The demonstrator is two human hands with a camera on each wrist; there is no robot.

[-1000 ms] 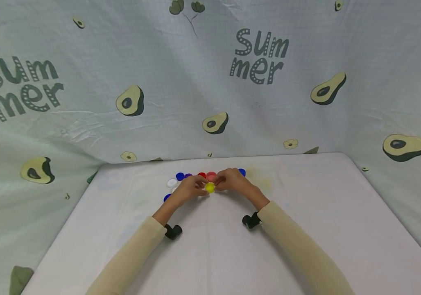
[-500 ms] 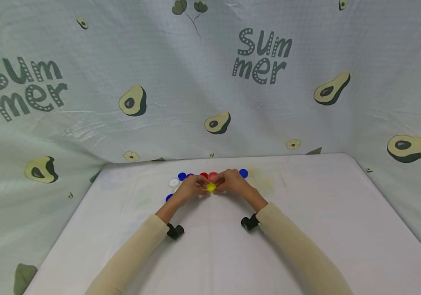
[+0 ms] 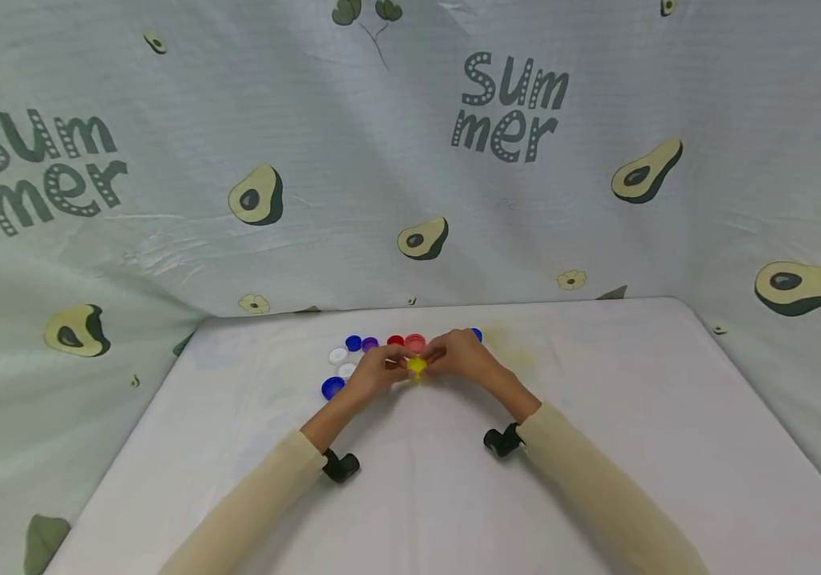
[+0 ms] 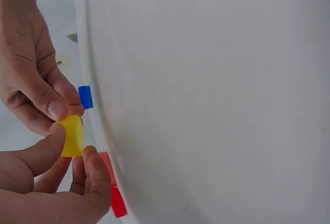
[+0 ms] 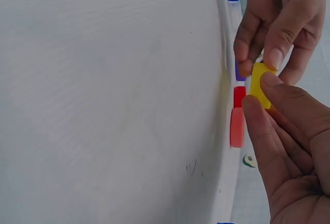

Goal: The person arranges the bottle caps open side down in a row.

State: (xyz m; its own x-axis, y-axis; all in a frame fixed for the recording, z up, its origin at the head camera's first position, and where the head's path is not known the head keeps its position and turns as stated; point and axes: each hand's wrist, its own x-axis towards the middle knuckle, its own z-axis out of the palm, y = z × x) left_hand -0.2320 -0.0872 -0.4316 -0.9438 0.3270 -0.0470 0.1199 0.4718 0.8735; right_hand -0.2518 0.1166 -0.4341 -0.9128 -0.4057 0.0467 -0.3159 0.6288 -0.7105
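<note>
A small yellow bottle cap (image 3: 417, 366) is held between both hands near the far part of the table. My left hand (image 3: 374, 374) pinches it from the left with thumb and fingers. From the other side my right hand (image 3: 459, 351) pinches it too. In the left wrist view the yellow cap (image 4: 73, 136) shows its side, with thumbs at its edges. Just behind the hands lie a red cap (image 3: 395, 340) and a pink cap (image 3: 414, 343). The right hand partly covers a blue cap (image 3: 477, 334).
Left of the hands lie a large blue cap (image 3: 333, 388), white caps (image 3: 339, 356), another blue cap (image 3: 353, 343) and a purple cap (image 3: 370, 344). The white-covered table (image 3: 410, 495) ends at a hanging printed cloth (image 3: 339, 263).
Both hands have shifted slightly right with the yellow cap, which has tilted between their fingers. More of the purple and large blue caps shows; the far right blue cap is more covered.
</note>
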